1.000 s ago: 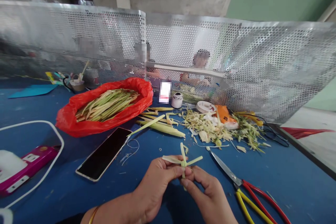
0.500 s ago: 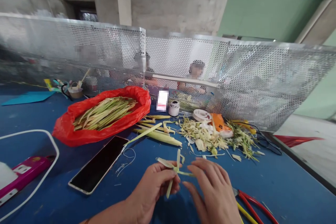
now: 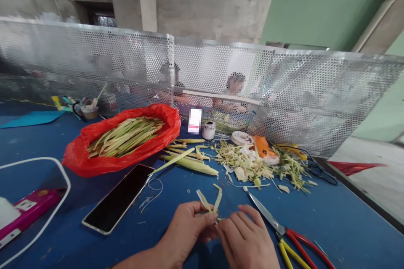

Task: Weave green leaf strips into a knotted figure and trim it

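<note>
Pale green leaf strips (image 3: 217, 198), crossed or folded together, stick up between my hands. My left hand (image 3: 191, 229) pinches them between thumb and fingers where they meet. Fingers bent, my right hand (image 3: 249, 235) is closed on the lower right part of the strips, close against the left fingertips; its grip point is mostly hidden. To the right of that hand lie scissors (image 3: 279, 229) with one red and one yellow handle, blades pointing away. Beyond my hands are loose husk strips (image 3: 192, 164) on the blue table (image 3: 151, 235).
A red plastic bag (image 3: 78, 164) full of long leaf strips stands at left. Nearer are a dark phone (image 3: 120, 199), a white cable (image 3: 65, 168) and a magenta power strip (image 3: 38, 204). Leaf scraps (image 3: 246, 164) lie behind the scissors. A perforated metal screen (image 3: 217, 67) closes off the back.
My right hand has moved left and down, closing its fingers on the strips. The strips have turned and now point up in a V. The scissors' blades have come into sight.
</note>
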A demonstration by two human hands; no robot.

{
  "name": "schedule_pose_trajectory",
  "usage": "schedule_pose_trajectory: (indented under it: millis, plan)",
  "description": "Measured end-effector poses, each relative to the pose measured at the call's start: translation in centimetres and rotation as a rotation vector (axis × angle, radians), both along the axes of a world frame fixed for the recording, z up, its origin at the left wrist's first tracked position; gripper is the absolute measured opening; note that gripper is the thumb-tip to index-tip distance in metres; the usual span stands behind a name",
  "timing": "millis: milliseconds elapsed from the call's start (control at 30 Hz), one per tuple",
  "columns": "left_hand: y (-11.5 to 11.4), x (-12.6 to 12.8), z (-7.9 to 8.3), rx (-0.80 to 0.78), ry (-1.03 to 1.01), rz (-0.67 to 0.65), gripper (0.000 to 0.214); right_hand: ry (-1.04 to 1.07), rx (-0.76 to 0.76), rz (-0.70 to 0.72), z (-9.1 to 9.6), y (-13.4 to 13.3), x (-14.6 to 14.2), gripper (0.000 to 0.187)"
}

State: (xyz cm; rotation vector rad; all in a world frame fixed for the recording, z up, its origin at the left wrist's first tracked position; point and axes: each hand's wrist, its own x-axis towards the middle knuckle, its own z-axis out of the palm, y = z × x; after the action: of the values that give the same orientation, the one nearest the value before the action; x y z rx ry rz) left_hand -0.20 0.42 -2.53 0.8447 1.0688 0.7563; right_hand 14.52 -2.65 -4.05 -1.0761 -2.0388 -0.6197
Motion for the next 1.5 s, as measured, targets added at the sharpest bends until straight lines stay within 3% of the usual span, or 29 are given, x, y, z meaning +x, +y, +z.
schedule_pose_trajectory:
  millis: [300,500,700,833,1200,1300,1433,1500]
  plan:
    - [-0.2,0.2,0.4,0.043,0.002,0.141,0.035,-0.148,0.094,-0.052,1.1,-1.1,-0.9,0.041]
    - [0.0,0.1,0.6,0.027,0.018,0.13,0.036,-0.103,-0.013,-0.014,1.0,-1.4,-0.8,0.042]
    - [0.3,-0.7,2.0,0.009,-0.031,0.063,0.044,0.051,-0.128,-0.056,1.7,-1.1,0.5,0.028]
    - [0.3,-0.8,2.0,0.012,-0.011,0.023,0.037,-0.015,-0.185,-0.042,2.2,-1.4,0.8,0.024]
    - [0.0,0.0,1.1,0.04,0.02,0.127,0.021,-0.004,-0.178,0.074,0.4,-2.1,-0.6,0.032]
    - [0.1,-0.4,1.5,0.018,-0.004,0.053,0.026,0.172,-0.319,0.116,1.2,-2.1,-0.2,0.026]
    - [0.2,-0.9,2.4,0.002,-0.01,-0.092,0.028,0.768,-0.694,-0.028,2.1,-1.1,0.9,0.028]
    - [0.2,-1.1,2.7,0.005,0.008,-0.163,0.029,1.011,-0.869,0.012,2.2,-0.5,1.1,0.026]
